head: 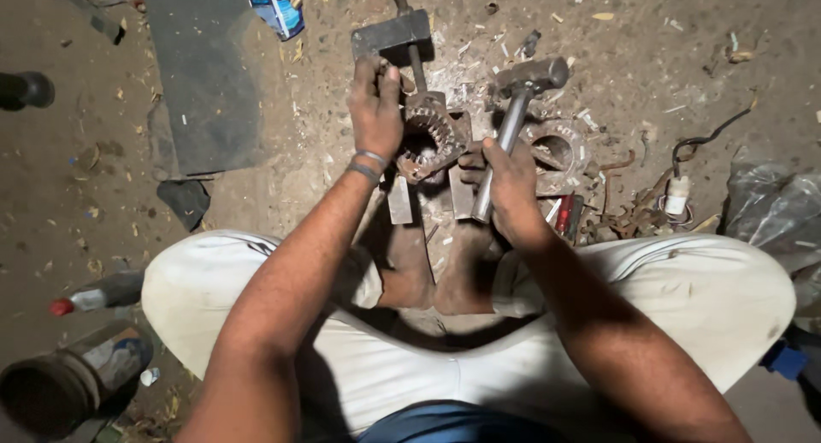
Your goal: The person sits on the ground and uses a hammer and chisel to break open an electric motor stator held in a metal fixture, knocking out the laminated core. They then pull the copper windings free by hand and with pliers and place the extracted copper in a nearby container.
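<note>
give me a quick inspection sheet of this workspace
surface: dirt floor, strewn with chips and scraps
job's things: hammer and toothed metal ring set on flat metal bars
clutter: dark mat, can, bottle, plastic bag, scrap metal
grips: left hand on the ring; right hand shut on the hammer handle
cables: black wire
surroundings: second heavy hammer above the ring

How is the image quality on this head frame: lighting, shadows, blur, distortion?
Head view: warm, dim light brightest on the white trousers, dirt floor darkening toward the corners; deep shadow between the legs hides the feet; left hand, right hand, hammer and rusty toothed ring reasonably sharp; wide-angle stretch at the edges.
</note>
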